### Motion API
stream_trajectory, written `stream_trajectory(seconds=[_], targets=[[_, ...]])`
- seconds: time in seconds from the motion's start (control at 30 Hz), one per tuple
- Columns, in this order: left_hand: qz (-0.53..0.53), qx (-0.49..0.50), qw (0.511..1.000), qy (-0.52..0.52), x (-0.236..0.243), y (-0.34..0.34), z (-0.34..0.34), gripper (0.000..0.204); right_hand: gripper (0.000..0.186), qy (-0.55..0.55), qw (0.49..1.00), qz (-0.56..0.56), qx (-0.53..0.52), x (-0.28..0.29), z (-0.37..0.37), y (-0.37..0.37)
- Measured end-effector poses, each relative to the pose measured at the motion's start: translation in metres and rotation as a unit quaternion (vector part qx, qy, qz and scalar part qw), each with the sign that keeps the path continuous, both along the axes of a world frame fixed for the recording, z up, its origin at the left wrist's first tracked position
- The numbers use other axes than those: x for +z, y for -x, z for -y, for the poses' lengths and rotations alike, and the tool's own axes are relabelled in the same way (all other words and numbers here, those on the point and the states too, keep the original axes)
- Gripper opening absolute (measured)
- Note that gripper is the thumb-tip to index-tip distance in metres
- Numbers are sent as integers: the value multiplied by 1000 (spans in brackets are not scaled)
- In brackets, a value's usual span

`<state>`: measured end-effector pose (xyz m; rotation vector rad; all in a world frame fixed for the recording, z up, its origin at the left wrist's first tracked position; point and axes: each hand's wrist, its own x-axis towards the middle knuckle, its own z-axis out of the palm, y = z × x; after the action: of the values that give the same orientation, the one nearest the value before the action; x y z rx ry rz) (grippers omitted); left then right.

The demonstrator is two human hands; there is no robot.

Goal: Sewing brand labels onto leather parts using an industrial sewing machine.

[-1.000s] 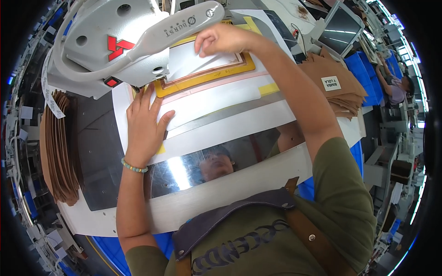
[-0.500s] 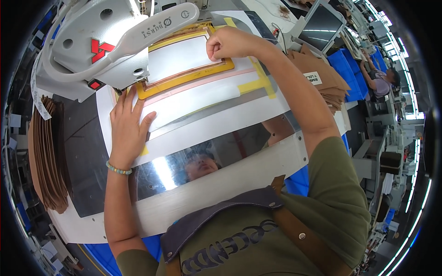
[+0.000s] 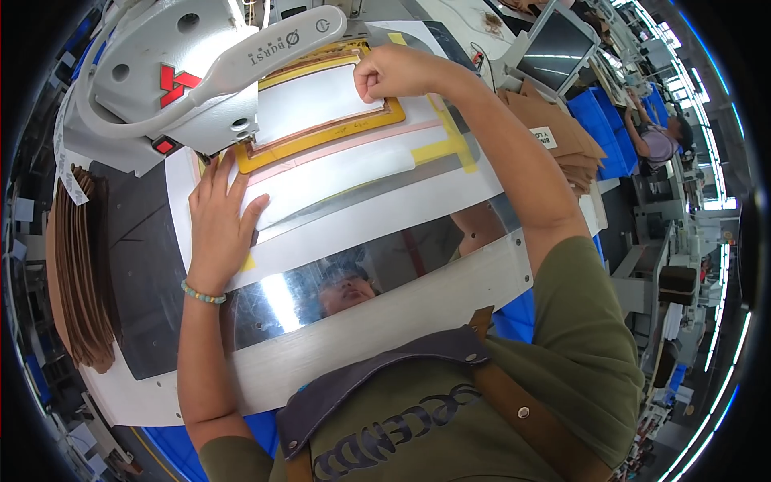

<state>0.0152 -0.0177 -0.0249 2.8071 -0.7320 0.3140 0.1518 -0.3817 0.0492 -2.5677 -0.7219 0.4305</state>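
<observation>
My left hand (image 3: pixel 217 229) lies flat with its fingers spread on the left side of a white template sheet (image 3: pixel 385 207). Its fingertips reach under the edge of the sewing machine head (image 3: pixel 132 100). A yellow rectangular frame (image 3: pixel 337 129) rests on the template, with a white panel (image 3: pixel 305 103) inside its opening. Over the right end of that panel, my right hand (image 3: pixel 393 74) is closed, knuckles up and fingers curled down. Whatever its fingertips may pinch is hidden. Yellow tape (image 3: pixel 442 151) runs along the template's right part.
A white lamp (image 3: pixel 273 48) arches across the machine head. Brown pieces stand stacked at the left (image 3: pixel 79 281), and more brown pieces (image 3: pixel 554 140) lie at the right beside a blue bin (image 3: pixel 601 132). A screen (image 3: pixel 556 44) stands at the far right. Another person (image 3: pixel 660 140) sits beyond.
The whole view has shifted slightly to the left. Both hands keep nearly the same places on the template and frame.
</observation>
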Motion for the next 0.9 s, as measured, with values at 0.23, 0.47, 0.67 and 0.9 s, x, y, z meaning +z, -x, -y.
stream_trajectory(seconds=[0.23,0.47,0.67,0.9], targets=[[-7,1,1000,-12,-1,-1,-2,57,3,39,997,-66,16,6,-6,-1],[-15,4,1000,-24,1,0,0,60,6,87,995,-35,37,10,-11,1],[-14,6,999,-31,1,1,-3,59,12,188,981,-43,28,20,-33,0],[-4,1,1000,-19,1,2,-2,58,20,71,997,6,42,19,-20,-10]])
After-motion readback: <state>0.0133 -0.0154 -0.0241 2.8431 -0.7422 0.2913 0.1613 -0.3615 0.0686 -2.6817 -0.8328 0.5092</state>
